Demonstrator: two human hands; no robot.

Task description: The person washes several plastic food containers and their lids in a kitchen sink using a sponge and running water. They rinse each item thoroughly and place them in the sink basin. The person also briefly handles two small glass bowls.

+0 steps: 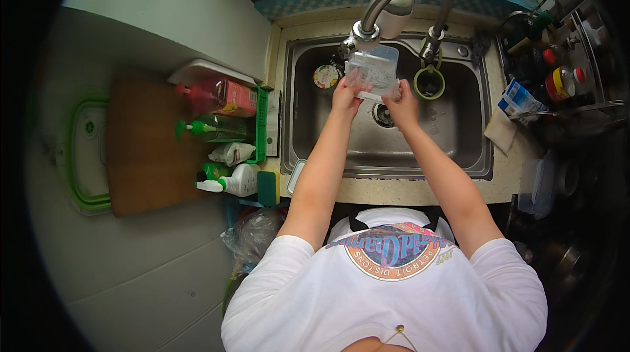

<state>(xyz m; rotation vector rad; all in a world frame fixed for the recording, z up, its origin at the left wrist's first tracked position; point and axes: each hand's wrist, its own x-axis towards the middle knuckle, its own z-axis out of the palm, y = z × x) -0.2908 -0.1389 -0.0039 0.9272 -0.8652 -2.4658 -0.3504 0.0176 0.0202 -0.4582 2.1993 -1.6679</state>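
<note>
A clear plastic container (376,73), wet with drops, is held over the steel sink (455,135) just below the outlet of the curved faucet (364,34). My left hand (350,93) grips its left side near the lower edge. On the right, my right hand (402,105) grips the lower right corner. Beneath the hands, part of the drain (383,114) shows. A round tub with a printed lid (326,76) lies in the sink at the left, and a green-rimmed strainer cup (429,83) is at the right.
Left of the sink stand a green basket (262,125) with pump bottles, a white spray bottle (241,180) and a green and yellow sponge (268,188). A pale lid (295,177) leans at the sink's front left. On the right are a white cloth (500,130) and a bottle rack (610,105).
</note>
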